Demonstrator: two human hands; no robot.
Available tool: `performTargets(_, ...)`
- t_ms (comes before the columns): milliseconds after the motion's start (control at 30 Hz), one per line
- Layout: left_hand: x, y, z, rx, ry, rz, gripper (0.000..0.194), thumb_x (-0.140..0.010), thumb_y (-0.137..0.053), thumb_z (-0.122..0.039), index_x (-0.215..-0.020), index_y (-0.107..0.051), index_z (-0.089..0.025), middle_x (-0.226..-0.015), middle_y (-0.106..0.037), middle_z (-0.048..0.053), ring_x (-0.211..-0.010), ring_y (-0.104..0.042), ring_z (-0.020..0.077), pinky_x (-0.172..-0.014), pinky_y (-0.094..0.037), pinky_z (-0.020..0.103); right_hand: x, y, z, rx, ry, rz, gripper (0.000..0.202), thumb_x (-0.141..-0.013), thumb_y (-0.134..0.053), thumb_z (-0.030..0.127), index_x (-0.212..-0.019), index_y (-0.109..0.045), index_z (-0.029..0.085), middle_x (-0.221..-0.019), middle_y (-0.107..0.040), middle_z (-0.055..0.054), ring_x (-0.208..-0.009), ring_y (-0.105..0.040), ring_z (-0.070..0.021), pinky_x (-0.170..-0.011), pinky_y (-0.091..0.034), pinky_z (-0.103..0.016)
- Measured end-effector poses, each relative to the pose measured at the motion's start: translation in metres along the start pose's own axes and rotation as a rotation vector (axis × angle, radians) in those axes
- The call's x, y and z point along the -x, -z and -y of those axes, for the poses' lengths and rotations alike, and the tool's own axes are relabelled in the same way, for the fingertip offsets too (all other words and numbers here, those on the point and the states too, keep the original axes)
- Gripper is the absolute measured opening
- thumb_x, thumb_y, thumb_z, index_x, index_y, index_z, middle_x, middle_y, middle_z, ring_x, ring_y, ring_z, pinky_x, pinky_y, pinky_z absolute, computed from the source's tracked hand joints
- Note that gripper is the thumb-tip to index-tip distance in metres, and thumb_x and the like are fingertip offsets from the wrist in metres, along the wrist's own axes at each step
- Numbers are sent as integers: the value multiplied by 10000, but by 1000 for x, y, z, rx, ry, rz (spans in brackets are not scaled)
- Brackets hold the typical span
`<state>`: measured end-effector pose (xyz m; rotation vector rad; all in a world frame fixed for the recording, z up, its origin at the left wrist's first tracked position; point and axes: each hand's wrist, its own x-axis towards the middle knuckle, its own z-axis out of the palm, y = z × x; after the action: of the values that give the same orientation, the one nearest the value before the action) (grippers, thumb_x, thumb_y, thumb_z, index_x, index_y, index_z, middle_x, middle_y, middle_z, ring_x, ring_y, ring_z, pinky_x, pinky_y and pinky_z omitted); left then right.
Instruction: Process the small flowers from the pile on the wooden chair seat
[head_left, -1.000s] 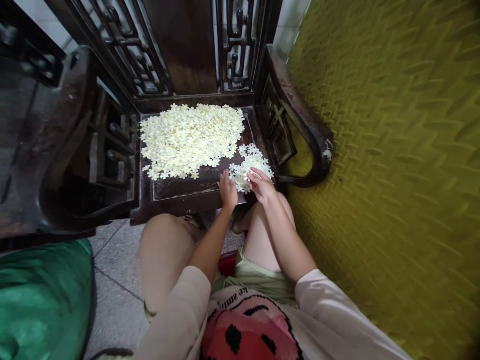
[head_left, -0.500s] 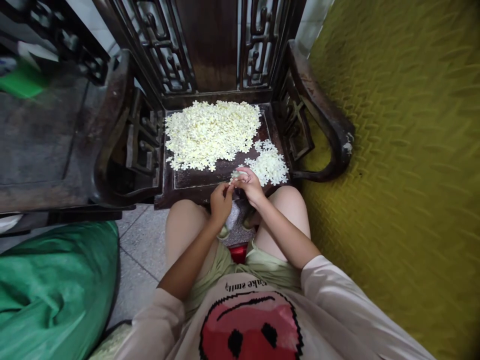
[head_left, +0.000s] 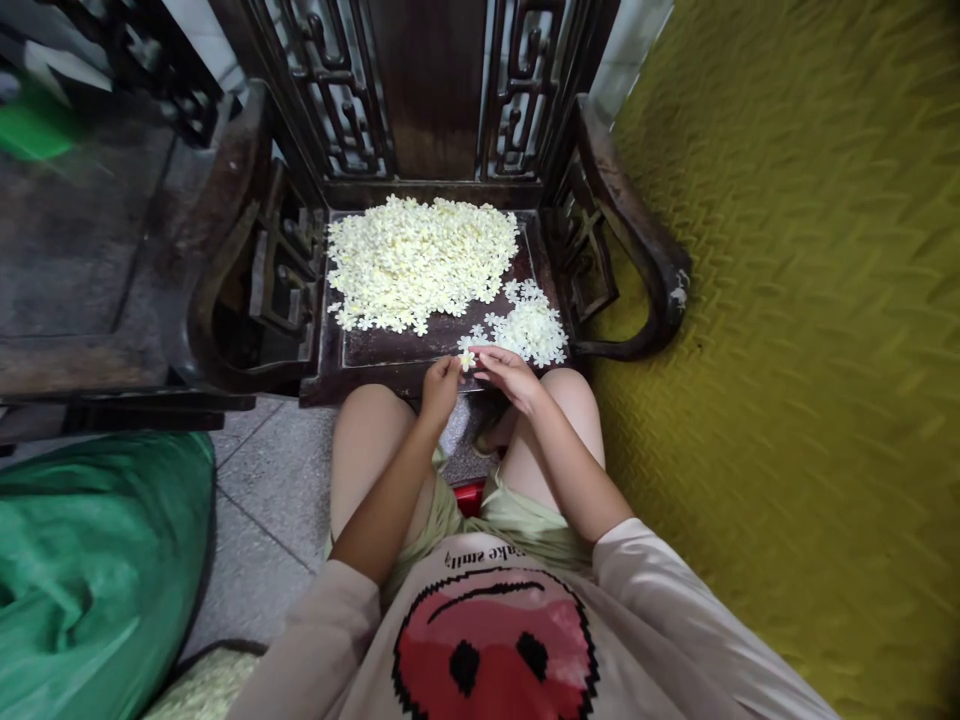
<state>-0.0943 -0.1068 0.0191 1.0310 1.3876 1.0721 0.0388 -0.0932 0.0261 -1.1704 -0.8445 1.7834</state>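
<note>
A small pale flower (head_left: 466, 359) with a yellow centre sits between the fingertips of my two hands, just over the front edge of the wooden seat (head_left: 390, 348). My left hand (head_left: 441, 388) pinches it from the left. On its other side, my right hand (head_left: 511, 378) has its fingers stretched out and apart, the tips at the flower's edge. Beyond them lies a wide heap of cream-yellow flowers (head_left: 424, 262). A smaller pile of white flowers (head_left: 531, 328) is at the seat's right, with a few loose ones close to my right fingers.
Dark carved armrests stand to the left (head_left: 217, 330) and right (head_left: 660, 290) of the seat. A yellow textured surface (head_left: 787, 350) rises along the right. On the floor at left is a green sack (head_left: 97, 560). A green object (head_left: 37, 125) rests on the dark furniture at far left.
My right fingers have opened out, and a flower with a yellow centre now shows at my left fingertips. My hands are slightly farther apart. The whole view has shifted a little.
</note>
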Motion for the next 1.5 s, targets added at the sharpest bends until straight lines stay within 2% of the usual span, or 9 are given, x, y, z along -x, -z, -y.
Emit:
performTargets(100, -2, -3, 5, 129, 63, 66, 280, -769, -472, -372, -576, -484, -169, -505, -451, -29, -502, -412, 96, -577, -333, 232, 6, 4, -1, 30, 24, 38, 370, -656, -696, 400, -1001, -654, 274, -1061, -643, -12, -948, -582, -143, -827, -457, -287)
performTargets(200, -2, -4, 9, 136, 68, 86, 311, -755, -483, -423, -579, -504, -168, -505, -456, -29, -501, -414, 94, -567, -334, 229, 3, 2, -6, 14, 49, 63, 373, -653, -695, 417, -986, -660, 253, -1004, -665, -22, -915, -595, -140, -829, -458, -289)
performTargets(367, 3, 6, 4, -94, -13, 99, 350, -786, -444, -452, -617, -563, -169, -603, -557, 13, -594, -487, 134, -618, -363, 254, -7, -3, -11, 60, 76, 33, 384, -583, -737, 418, -881, -678, 183, -761, -676, -20, -679, -595, -110, -746, -470, -274)
performTargets(500, 8, 13, -6, -272, -75, 25, 340, -803, -454, -421, -588, -547, -175, -572, -522, 5, -590, -465, 138, -628, -345, 257, -8, -4, -12, 70, 52, -7, 388, -548, -754, 402, -859, -694, 178, -785, -684, -28, -691, -601, -115, -747, -475, -282)
performTargets(700, 2, 10, -5, -91, -74, 154, 301, -748, -550, -449, -636, -505, -173, -601, -514, -24, -606, -467, 109, -648, -370, 235, -9, -5, -11, 106, 74, -55, 390, -534, -758, 395, -852, -711, 175, -753, -688, -30, -701, -596, -132, -719, -464, -283)
performTargets(900, -9, 9, -3, 156, 57, 229, 320, -665, -630, -466, -708, -524, -168, -673, -572, -13, -648, -526, 110, -689, -430, 263, -11, -4, -9, 84, 89, -66, 363, -561, -745, 390, -854, -714, 178, -724, -676, -12, -623, -558, -102, -695, -451, -277)
performTargets(1167, -8, 10, -5, 189, 112, 205, 340, -616, -667, -463, -730, -601, -149, -692, -621, 5, -667, -556, 118, -732, -445, 286, -9, -4, -6, 81, 83, -73, 387, -533, -758, 405, -838, -715, 172, -690, -668, -11, -602, -547, -102, -669, -455, -275)
performTargets(1367, -6, 8, -4, 170, 92, 185, 352, -556, -724, -428, -748, -626, -149, -729, -647, 16, -725, -579, 135, -761, -437, 289, -9, -3, -5, 100, 92, -102, 388, -531, -753, 419, -833, -715, 177, -744, -686, -24, -650, -570, -119, -691, -457, -285)
performTargets(1500, -7, 11, -3, 244, 212, 200, 383, -504, -750, -443, -704, -610, -149, -690, -635, 9, -659, -569, 114, -718, -446, 282, -9, -3, -7, 122, 98, -89, 377, -533, -752, 415, -823, -717, 177, -737, -686, -22, -652, -572, -120, -688, -456, -281)
